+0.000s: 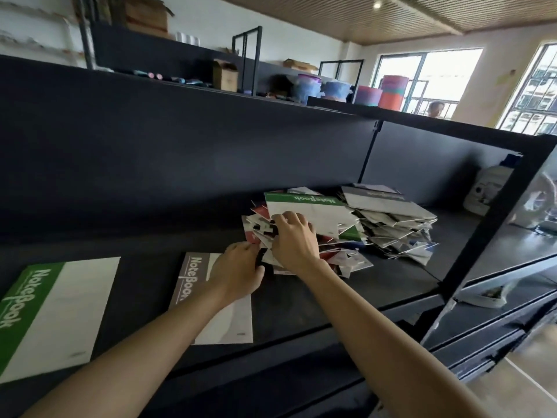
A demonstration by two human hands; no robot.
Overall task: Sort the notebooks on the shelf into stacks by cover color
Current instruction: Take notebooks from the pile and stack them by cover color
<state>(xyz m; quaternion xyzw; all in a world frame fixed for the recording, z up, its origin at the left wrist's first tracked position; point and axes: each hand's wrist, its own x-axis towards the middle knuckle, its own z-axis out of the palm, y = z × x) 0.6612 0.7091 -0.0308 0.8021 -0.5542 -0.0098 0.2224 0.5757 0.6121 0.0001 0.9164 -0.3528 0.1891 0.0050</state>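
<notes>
A messy pile of notebooks [346,233] lies on the black shelf [301,300], with a green-banded notebook [313,209] on top and grey ones [382,200] to the right. My right hand [294,242] reaches into the pile's left side, fingers curled around the edges of several notebooks there. My left hand [241,270] is just below it, fingers curled at the pile's lower left edge; what it grips is hidden. A single green notebook [57,312] lies flat at the far left. A grey notebook [199,294] lies flat under my left wrist.
The shelf has a tall black back panel [180,152] and a black upright post [482,221] on the right. A white bottle [488,188] stands behind that post. Lower black shelves [497,312] extend to the right. Boxes and coloured buckets sit on the upper shelves.
</notes>
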